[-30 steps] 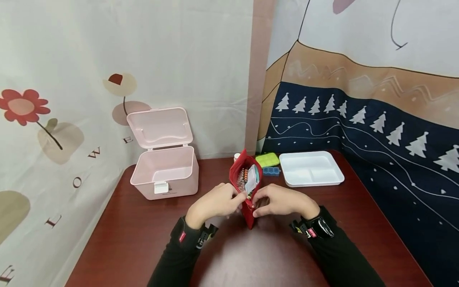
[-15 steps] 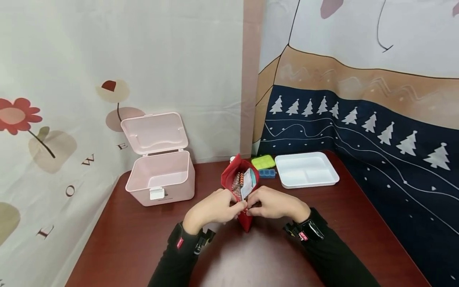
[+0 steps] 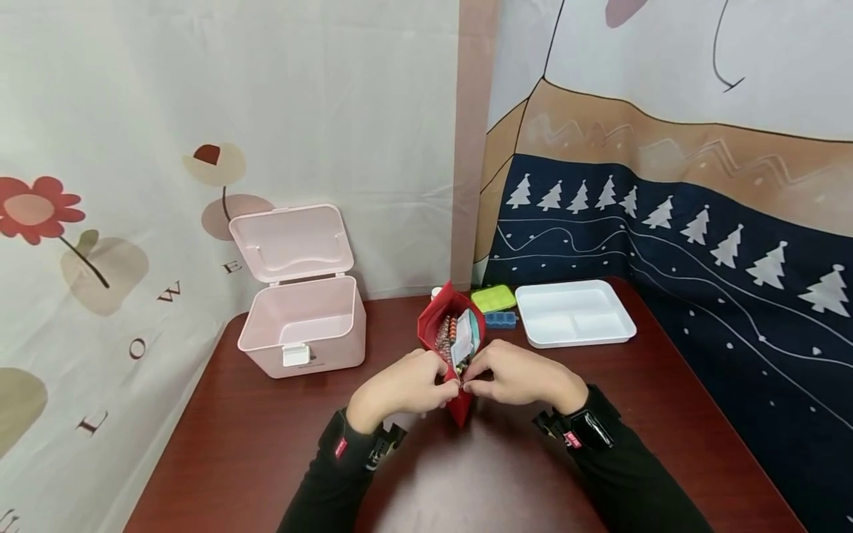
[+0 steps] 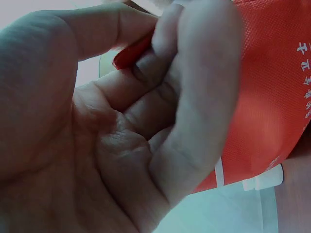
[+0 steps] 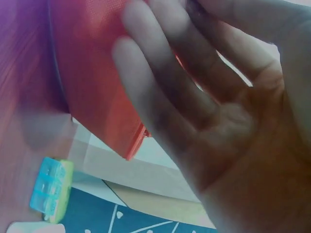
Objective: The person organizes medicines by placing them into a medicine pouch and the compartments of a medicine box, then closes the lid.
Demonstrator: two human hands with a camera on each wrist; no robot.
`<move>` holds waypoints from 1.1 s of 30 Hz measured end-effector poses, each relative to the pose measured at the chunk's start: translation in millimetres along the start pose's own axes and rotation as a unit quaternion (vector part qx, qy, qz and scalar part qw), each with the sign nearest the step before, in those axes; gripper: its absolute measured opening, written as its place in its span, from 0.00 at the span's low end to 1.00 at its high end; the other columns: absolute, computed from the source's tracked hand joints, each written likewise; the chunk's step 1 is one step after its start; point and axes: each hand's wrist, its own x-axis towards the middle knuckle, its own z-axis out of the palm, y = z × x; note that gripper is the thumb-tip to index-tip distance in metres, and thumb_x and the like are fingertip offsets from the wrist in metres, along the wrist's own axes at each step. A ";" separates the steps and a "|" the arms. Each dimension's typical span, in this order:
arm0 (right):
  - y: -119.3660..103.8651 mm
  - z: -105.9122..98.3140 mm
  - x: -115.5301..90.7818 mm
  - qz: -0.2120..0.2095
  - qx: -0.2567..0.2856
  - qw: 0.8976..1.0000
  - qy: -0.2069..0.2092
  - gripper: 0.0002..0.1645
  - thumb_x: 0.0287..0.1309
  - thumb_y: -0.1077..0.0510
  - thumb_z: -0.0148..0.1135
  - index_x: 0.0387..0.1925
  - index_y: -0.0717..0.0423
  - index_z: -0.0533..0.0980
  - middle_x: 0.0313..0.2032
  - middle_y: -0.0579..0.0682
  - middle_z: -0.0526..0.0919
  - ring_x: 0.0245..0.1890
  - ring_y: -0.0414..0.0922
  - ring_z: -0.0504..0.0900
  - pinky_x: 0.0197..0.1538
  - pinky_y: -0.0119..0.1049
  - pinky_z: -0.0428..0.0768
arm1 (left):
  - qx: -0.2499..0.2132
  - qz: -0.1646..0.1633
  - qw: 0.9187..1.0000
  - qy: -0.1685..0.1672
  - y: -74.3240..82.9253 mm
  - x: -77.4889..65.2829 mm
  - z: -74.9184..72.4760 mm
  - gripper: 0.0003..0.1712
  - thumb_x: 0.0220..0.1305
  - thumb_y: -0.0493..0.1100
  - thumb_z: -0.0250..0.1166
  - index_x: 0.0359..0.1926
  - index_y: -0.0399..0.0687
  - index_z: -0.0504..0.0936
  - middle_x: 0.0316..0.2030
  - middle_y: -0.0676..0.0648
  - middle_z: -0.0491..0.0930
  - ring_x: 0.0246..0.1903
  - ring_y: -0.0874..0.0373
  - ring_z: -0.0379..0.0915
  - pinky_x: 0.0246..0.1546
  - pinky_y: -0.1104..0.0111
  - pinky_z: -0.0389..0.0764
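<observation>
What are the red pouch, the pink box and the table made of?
The red pouch looks like matte cloth, maybe nylon: up close, it shows a fine weave. The pink box seems smooth, hard plastic, with moulded edges. The glossy table reflects light; it could be wood or laminate.

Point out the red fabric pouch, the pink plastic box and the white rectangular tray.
Red fabric pouch (image 5: 95, 73), right wrist view, side panel.
Pink plastic box (image 3: 336, 352), head view, front wall.
White rectangular tray (image 3: 576, 303), head view, bare floor.
</observation>
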 end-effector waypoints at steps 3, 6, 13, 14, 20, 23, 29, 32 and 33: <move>-3.6 -2.2 0.3 0.004 -0.028 1.000 0.014 0.07 0.72 0.55 0.71 0.40 0.45 0.94 0.32 0.34 0.90 0.32 0.32 0.80 0.40 0.29 0.82 | 0.001 0.001 1.000 -0.001 2.3 0.2 0.2 0.22 0.72 0.42 0.62 0.17 0.56 0.78 0.13 0.59 0.74 0.11 0.64 0.73 0.21 0.71 0.76; -6.6 -4.5 1.9 0.011 -0.054 0.998 0.015 0.07 0.71 0.54 0.72 0.36 0.45 0.93 0.27 0.32 0.86 0.30 0.32 0.78 0.38 0.29 0.79 | 0.002 -0.001 1.000 0.000 4.6 -0.5 -0.8 0.23 0.72 0.42 0.63 0.16 0.56 0.77 0.12 0.58 0.73 0.11 0.64 0.73 0.20 0.71 0.75; -5.9 -9.6 1.4 0.058 -0.085 0.994 0.028 0.08 0.68 0.55 0.73 0.31 0.44 0.92 0.20 0.33 0.76 0.24 0.32 0.70 0.30 0.30 0.71 | 0.003 0.004 1.000 -0.009 6.4 1.3 1.4 0.23 0.74 0.43 0.63 0.17 0.56 0.78 0.12 0.57 0.73 0.12 0.63 0.74 0.20 0.71 0.75; -5.1 -9.8 1.7 0.064 -0.089 0.993 0.034 0.09 0.68 0.55 0.73 0.30 0.44 0.91 0.19 0.34 0.74 0.23 0.33 0.69 0.29 0.30 0.70 | 0.003 0.002 1.000 -0.011 6.4 1.4 2.0 0.24 0.74 0.43 0.63 0.17 0.56 0.77 0.12 0.58 0.73 0.12 0.63 0.74 0.21 0.71 0.75; 5.7 -8.6 7.6 0.084 -0.121 0.986 0.080 0.08 0.68 0.54 0.73 0.30 0.45 0.90 0.20 0.35 0.78 0.23 0.33 0.71 0.31 0.31 0.73 | 0.039 0.006 0.999 0.005 6.9 -0.2 2.8 0.25 0.71 0.42 0.64 0.14 0.57 0.73 0.11 0.60 0.66 0.13 0.66 0.64 0.20 0.72 0.68; 12.2 -10.4 11.2 0.104 -0.126 0.981 0.101 0.06 0.68 0.55 0.73 0.36 0.48 0.92 0.23 0.36 0.84 0.24 0.34 0.73 0.33 0.32 0.76 | 0.054 0.014 0.998 0.009 8.8 -1.7 3.2 0.25 0.71 0.42 0.64 0.14 0.57 0.71 0.11 0.60 0.64 0.14 0.66 0.59 0.21 0.72 0.65; 20.4 -17.5 21.5 0.118 -0.132 0.979 0.097 0.07 0.69 0.54 0.72 0.39 0.49 0.93 0.27 0.38 0.87 0.25 0.35 0.75 0.36 0.35 0.78 | 0.061 0.004 0.998 0.019 10.2 -5.7 2.2 0.26 0.70 0.42 0.65 0.14 0.56 0.68 0.11 0.59 0.60 0.15 0.65 0.56 0.21 0.72 0.63; 21.3 -21.7 24.6 0.122 -0.136 0.979 0.094 0.06 0.69 0.55 0.72 0.38 0.49 0.92 0.25 0.38 0.85 0.25 0.36 0.75 0.37 0.37 0.78 | 0.065 -0.003 0.998 0.024 10.5 -6.8 2.0 0.26 0.71 0.43 0.65 0.14 0.56 0.68 0.11 0.59 0.60 0.14 0.65 0.55 0.21 0.72 0.63; 21.1 -22.2 24.9 0.119 -0.136 0.979 0.091 0.06 0.69 0.55 0.72 0.38 0.49 0.92 0.24 0.38 0.84 0.25 0.36 0.75 0.37 0.37 0.78 | 0.066 -0.006 0.998 0.025 10.4 -7.1 2.2 0.26 0.71 0.43 0.65 0.14 0.56 0.69 0.11 0.59 0.60 0.14 0.64 0.55 0.21 0.72 0.63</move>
